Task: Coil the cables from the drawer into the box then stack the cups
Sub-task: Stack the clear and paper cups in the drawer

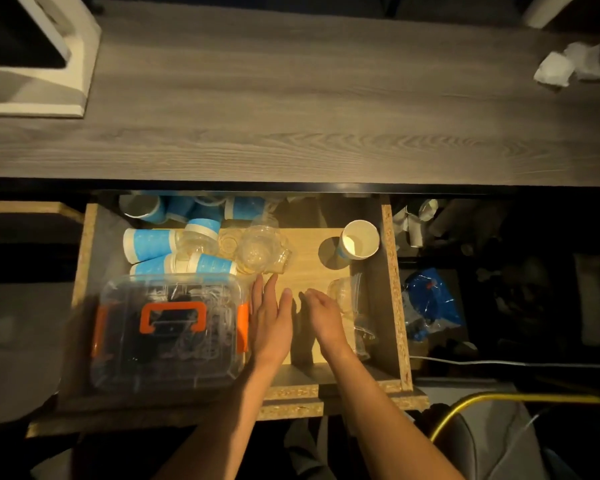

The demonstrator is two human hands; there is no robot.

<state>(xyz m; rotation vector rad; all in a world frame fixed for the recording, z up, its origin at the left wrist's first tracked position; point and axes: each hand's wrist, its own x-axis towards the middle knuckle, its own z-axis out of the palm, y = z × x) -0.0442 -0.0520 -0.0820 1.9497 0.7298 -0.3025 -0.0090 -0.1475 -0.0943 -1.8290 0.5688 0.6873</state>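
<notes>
An open wooden drawer (392, 271) holds a clear plastic box (167, 327) with an orange handle and latches at its left; its lid is on and dark cables show through it. Behind the box lie several blue and white paper cups (149, 242) on their sides, mixed with clear plastic cups (257, 249). One paper cup (359, 239) stands upright at the back right. More clear cups (352, 299) lie at the right. My left hand (269, 318) hovers flat with straight fingers beside the box's right edge. My right hand (323, 315) hangs relaxed next to the clear cups, holding nothing.
A grey wood-grain desk top (291, 98) runs above the drawer, with a white stand (49, 64) at its left and crumpled white paper (565, 67) at its right. A blue plastic bag (430, 303) and a cable lie in the dark space right of the drawer. A yellow chair frame (482, 400) sits at lower right.
</notes>
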